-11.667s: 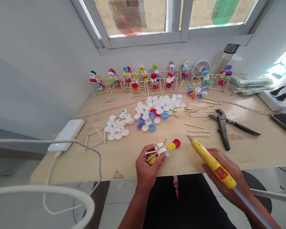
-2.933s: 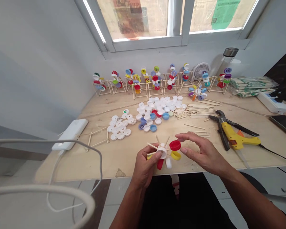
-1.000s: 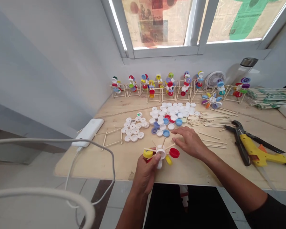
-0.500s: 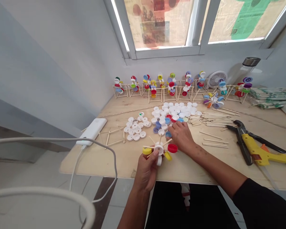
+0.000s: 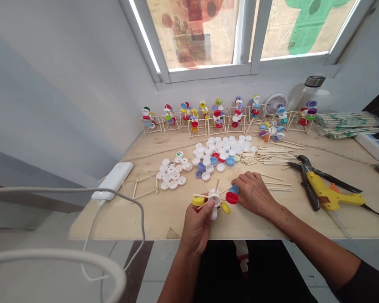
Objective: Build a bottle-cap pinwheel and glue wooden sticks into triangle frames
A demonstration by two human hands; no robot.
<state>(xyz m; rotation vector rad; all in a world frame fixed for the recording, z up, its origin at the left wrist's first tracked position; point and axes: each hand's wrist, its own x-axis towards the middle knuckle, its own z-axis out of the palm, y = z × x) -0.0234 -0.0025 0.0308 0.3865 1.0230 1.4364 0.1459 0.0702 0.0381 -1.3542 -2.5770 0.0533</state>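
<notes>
My left hand (image 5: pixel 196 225) is closed round a small wheel (image 5: pixel 213 198) built of thin wooden sticks on a white cap hub, with yellow, red and white bottle caps on its spokes. My right hand (image 5: pixel 254 193) rests on the table just right of it, fingers pinched on a blue bottle cap (image 5: pixel 234 189) beside the wheel's red cap (image 5: pixel 231 198). Behind the wheel lies a heap of loose caps (image 5: pixel 221 153), mostly white with a few blue and red ones.
A yellow glue gun (image 5: pixel 326 194) lies across black pliers (image 5: pixel 306 176) at the right. Loose sticks (image 5: pixel 268 153) and a second group of white caps (image 5: pixel 173 171) lie mid-table. A row of finished cap-and-stick models (image 5: pixel 214 113), a small fan (image 5: pixel 274 103) and a white power bank (image 5: pixel 113 180) stand around.
My right hand reached into the cap heap, then drew back toward me with a blue cap to the wheel's right side. The left hand kept hold of the wheel.
</notes>
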